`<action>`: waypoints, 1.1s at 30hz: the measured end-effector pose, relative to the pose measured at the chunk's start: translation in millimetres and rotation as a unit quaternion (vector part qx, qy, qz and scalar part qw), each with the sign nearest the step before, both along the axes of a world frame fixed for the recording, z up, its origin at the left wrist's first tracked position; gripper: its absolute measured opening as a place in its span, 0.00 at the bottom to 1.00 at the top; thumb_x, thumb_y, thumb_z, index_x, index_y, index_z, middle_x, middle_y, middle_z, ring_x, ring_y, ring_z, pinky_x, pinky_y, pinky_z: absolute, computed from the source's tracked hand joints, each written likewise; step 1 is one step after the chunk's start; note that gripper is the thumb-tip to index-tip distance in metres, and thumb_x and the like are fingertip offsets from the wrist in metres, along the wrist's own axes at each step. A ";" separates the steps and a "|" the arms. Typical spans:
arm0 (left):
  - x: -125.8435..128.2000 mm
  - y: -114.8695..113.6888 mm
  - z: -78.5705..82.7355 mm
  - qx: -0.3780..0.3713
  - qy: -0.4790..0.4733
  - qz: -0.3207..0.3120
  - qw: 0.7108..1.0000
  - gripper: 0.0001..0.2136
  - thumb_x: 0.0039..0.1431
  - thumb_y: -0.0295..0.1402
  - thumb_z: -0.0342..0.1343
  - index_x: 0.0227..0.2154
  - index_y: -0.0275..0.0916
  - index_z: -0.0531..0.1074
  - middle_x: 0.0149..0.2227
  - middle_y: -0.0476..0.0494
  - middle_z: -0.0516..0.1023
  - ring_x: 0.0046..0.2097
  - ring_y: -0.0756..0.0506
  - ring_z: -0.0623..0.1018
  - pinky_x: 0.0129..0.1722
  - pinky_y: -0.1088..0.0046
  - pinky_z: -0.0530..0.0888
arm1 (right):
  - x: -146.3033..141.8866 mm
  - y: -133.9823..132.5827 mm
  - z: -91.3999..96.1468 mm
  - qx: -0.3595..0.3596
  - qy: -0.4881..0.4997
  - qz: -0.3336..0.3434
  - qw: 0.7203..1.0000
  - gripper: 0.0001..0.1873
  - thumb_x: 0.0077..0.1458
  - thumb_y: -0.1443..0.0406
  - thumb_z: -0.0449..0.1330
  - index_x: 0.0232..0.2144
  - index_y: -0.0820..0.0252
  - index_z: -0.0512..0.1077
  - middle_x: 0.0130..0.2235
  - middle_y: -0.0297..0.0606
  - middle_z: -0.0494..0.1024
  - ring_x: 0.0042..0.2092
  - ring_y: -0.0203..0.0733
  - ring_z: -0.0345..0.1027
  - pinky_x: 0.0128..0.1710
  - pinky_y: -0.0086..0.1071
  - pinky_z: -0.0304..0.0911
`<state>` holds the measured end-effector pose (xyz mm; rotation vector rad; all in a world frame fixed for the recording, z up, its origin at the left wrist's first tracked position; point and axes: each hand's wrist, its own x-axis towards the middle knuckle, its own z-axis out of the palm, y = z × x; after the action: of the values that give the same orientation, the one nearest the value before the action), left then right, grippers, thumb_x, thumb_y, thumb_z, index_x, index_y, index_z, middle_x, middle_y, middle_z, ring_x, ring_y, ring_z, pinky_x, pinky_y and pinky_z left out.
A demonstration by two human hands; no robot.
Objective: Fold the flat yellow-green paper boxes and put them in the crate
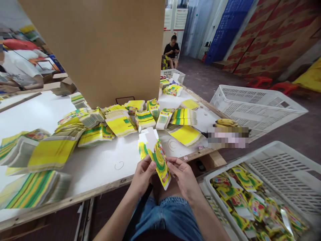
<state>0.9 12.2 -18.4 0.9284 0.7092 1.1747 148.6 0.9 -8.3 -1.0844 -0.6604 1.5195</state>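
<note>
A yellow and green printed carton (pixel 160 160), partly unfolded with white flaps at its far end, is held over the table's front edge. My left hand (pixel 145 172) pinches its left side between thumb and fingers. On the right edge of the same carton, my right hand (pixel 182 174) closes with its thumb and fingertips. Just beyond lie stacks of flat yellow and green cartons, among them a bundle (pixel 145 119) and a fanned stack (pixel 120 124). Further left, another pile (pixel 54 150) leans over on the white tabletop (pixel 100 164).
A white plastic crate (pixel 273 150) at the lower right holds many yellow packs. Behind it stands another white crate (pixel 260 100). Bananas (pixel 225 123) lie by the table's right edge. A large brown cardboard panel (pixel 105 50) rises at the back. Two people sit further off.
</note>
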 end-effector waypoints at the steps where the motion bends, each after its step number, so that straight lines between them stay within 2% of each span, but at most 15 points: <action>1: 0.0 -0.1 0.1 -0.013 -0.013 -0.002 1.000 0.22 0.56 0.44 0.60 0.50 0.38 0.73 0.50 0.36 0.79 0.51 0.37 0.77 0.51 0.60 0.73 | -0.7 -1.2 0.9 0.008 -0.006 0.004 1.000 0.19 0.38 0.56 0.74 0.33 0.60 0.79 0.30 0.38 0.81 0.32 0.41 0.73 0.36 0.35 0.69; 5: 1.8 -1.3 5.0 -0.035 -0.036 -0.004 0.999 0.20 0.54 0.41 0.63 0.48 0.38 0.74 0.46 0.37 0.81 0.50 0.37 0.78 0.50 0.60 0.74 | 1.8 -5.2 2.4 0.047 -0.058 0.017 0.997 0.18 0.43 0.56 0.71 0.34 0.60 0.79 0.34 0.41 0.83 0.39 0.46 0.75 0.44 0.40 0.69; 10: 6.6 -4.7 12.4 -0.048 -0.045 0.017 0.998 0.17 0.53 0.37 0.64 0.45 0.37 0.76 0.46 0.38 0.82 0.49 0.38 0.79 0.52 0.61 0.72 | 2.3 -8.9 1.9 0.067 -0.160 0.007 0.985 0.19 0.44 0.54 0.71 0.35 0.61 0.79 0.31 0.40 0.82 0.36 0.47 0.75 0.39 0.39 0.70; 13: 4.7 -6.7 15.0 -0.055 -0.069 -0.020 0.996 0.20 0.53 0.39 0.64 0.48 0.38 0.74 0.47 0.38 0.81 0.50 0.38 0.79 0.51 0.62 0.73 | 0.4 -8.9 0.6 0.080 -0.181 0.000 0.980 0.17 0.48 0.53 0.67 0.31 0.61 0.79 0.30 0.40 0.81 0.35 0.46 0.74 0.37 0.37 0.70; 16: 0.5 -8.2 18.2 -0.094 -0.111 -0.042 0.988 0.22 0.54 0.42 0.63 0.50 0.40 0.72 0.47 0.38 0.81 0.49 0.38 0.80 0.48 0.62 0.75 | -0.2 -9.2 -0.1 0.092 -0.198 -0.011 0.976 0.17 0.51 0.52 0.65 0.28 0.61 0.75 0.30 0.41 0.81 0.33 0.45 0.73 0.35 0.35 0.69; 18: -1.6 -8.9 21.1 -0.122 -0.123 -0.048 0.984 0.22 0.54 0.43 0.62 0.50 0.40 0.72 0.46 0.38 0.81 0.46 0.38 0.81 0.46 0.62 0.76 | 1.6 -10.0 2.6 0.118 -0.278 -0.057 0.952 0.15 0.54 0.54 0.63 0.34 0.60 0.74 0.32 0.41 0.80 0.33 0.43 0.72 0.34 0.35 0.68; 20: -2.4 -9.4 24.2 -0.145 -0.120 -0.064 0.980 0.23 0.54 0.45 0.61 0.49 0.38 0.72 0.44 0.37 0.82 0.45 0.37 0.81 0.45 0.61 0.77 | 4.9 -10.4 9.0 0.189 -0.387 -0.098 0.897 0.15 0.57 0.58 0.61 0.45 0.58 0.73 0.40 0.44 0.79 0.37 0.45 0.71 0.40 0.39 0.68; 22: -2.5 -9.7 26.7 -0.159 -0.112 -0.085 0.977 0.24 0.53 0.47 0.61 0.49 0.37 0.72 0.42 0.36 0.82 0.43 0.36 0.81 0.43 0.60 0.77 | 8.6 -9.5 17.7 0.276 -0.454 -0.073 0.844 0.20 0.58 0.62 0.59 0.53 0.55 0.69 0.49 0.45 0.76 0.44 0.47 0.69 0.48 0.43 0.65; 24: -2.6 -10.0 27.8 -0.165 -0.108 -0.100 0.975 0.25 0.51 0.47 0.62 0.49 0.37 0.73 0.41 0.35 0.82 0.43 0.35 0.81 0.42 0.60 0.78 | 11.2 -7.2 25.2 0.329 -0.460 -0.010 0.825 0.19 0.59 0.65 0.57 0.54 0.53 0.69 0.51 0.43 0.74 0.47 0.48 0.68 0.50 0.44 0.63; 26: -3.5 -10.5 27.7 -0.166 -0.112 -0.111 0.974 0.24 0.50 0.45 0.63 0.47 0.36 0.74 0.40 0.36 0.82 0.42 0.36 0.82 0.41 0.61 0.78 | 12.6 -4.1 28.8 0.326 -0.427 0.028 0.843 0.15 0.60 0.65 0.55 0.49 0.53 0.70 0.48 0.42 0.75 0.44 0.46 0.69 0.45 0.40 0.66; 28: -4.7 -11.2 27.3 -0.160 -0.113 -0.130 0.972 0.22 0.50 0.44 0.64 0.46 0.36 0.75 0.39 0.36 0.83 0.41 0.37 0.82 0.39 0.64 0.78 | 13.2 -0.6 28.2 0.284 -0.351 0.038 0.892 0.10 0.60 0.63 0.56 0.44 0.55 0.71 0.41 0.40 0.75 0.37 0.42 0.69 0.36 0.35 0.68; 30: -5.3 -11.7 27.8 -0.153 -0.106 -0.148 0.971 0.22 0.49 0.42 0.65 0.45 0.35 0.77 0.38 0.36 0.83 0.40 0.37 0.82 0.38 0.65 0.78 | 13.5 3.0 24.9 0.226 -0.242 0.043 0.943 0.07 0.60 0.60 0.57 0.38 0.56 0.69 0.34 0.36 0.72 0.30 0.38 0.66 0.27 0.30 0.66; 31: -5.1 -11.8 28.4 -0.152 -0.100 -0.153 0.971 0.21 0.49 0.41 0.65 0.44 0.35 0.77 0.37 0.36 0.83 0.40 0.37 0.82 0.38 0.65 0.77 | 13.4 4.6 23.0 0.204 -0.189 0.041 0.960 0.08 0.59 0.58 0.58 0.36 0.56 0.68 0.31 0.34 0.70 0.27 0.37 0.64 0.24 0.29 0.64; 33: -3.6 -11.1 30.0 -0.159 -0.086 -0.144 0.973 0.20 0.49 0.40 0.66 0.43 0.34 0.78 0.35 0.37 0.83 0.39 0.38 0.83 0.39 0.66 0.77 | 12.2 6.2 19.7 0.188 -0.129 0.021 0.973 0.10 0.57 0.56 0.59 0.33 0.56 0.67 0.29 0.31 0.68 0.26 0.36 0.62 0.23 0.27 0.62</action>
<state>-2.7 1.1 11.6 0.6267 0.5784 0.8418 160.9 7.1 11.5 -0.9845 -1.1093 1.2317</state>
